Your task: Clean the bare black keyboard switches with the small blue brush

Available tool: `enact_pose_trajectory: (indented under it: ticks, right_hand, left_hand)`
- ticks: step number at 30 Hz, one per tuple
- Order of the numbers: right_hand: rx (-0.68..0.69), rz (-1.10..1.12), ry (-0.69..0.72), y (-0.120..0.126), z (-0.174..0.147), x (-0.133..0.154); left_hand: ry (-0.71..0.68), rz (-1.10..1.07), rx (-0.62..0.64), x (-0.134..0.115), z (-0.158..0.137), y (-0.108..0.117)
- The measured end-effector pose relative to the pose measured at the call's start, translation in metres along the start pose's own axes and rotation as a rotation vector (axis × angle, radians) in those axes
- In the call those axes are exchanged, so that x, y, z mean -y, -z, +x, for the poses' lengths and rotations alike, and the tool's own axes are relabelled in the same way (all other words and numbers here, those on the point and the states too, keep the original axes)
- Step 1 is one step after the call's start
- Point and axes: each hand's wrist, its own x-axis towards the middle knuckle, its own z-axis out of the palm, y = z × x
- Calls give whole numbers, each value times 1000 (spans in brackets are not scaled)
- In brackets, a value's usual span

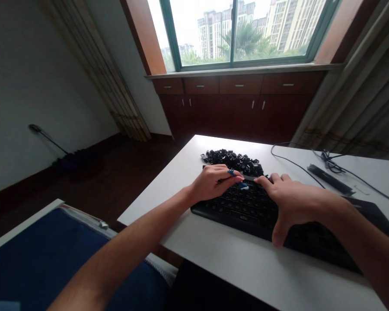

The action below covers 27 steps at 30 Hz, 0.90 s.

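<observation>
A black keyboard (243, 218) lies on the white table, most of its keycaps off and the sockets bare on the left part. My left hand (215, 181) is closed in a pinch over its upper left area, around a small blue brush-like tool (243, 185) with a whitish tip. The tool's exact kind is unclear. Over the keyboard's middle, my right hand (291, 201) has its thumb and fingers spread, with the index fingertip close to a thin grey strip (249, 177) beside the left fingertips. Behind the hands is a heap of loose black keycaps (233, 159).
The white table (168, 203) also carries a long black bar (330, 180), a bent thin metal piece (361, 190) and a coiled black cable (332, 162) at the right. A blue-covered surface (52, 259) stands at lower left. Wooden cabinets (240, 108) line the window wall.
</observation>
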Motion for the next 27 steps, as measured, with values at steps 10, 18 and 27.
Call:
enact_pose_trajectory:
  ticks: [10, 18, 27]
  right_hand:
    - [5, 1, 0, -1, 1, 0]
    - [-6, 13, 8, 0, -1, -1]
    - [3, 9, 12, -1, 0, -1]
  left_hand:
    - [8, -87, 129, -5, 1, 1]
    - [-9, -11, -6, -1, 1, 1]
    - [1, -94, 146, -6, 2, 3]
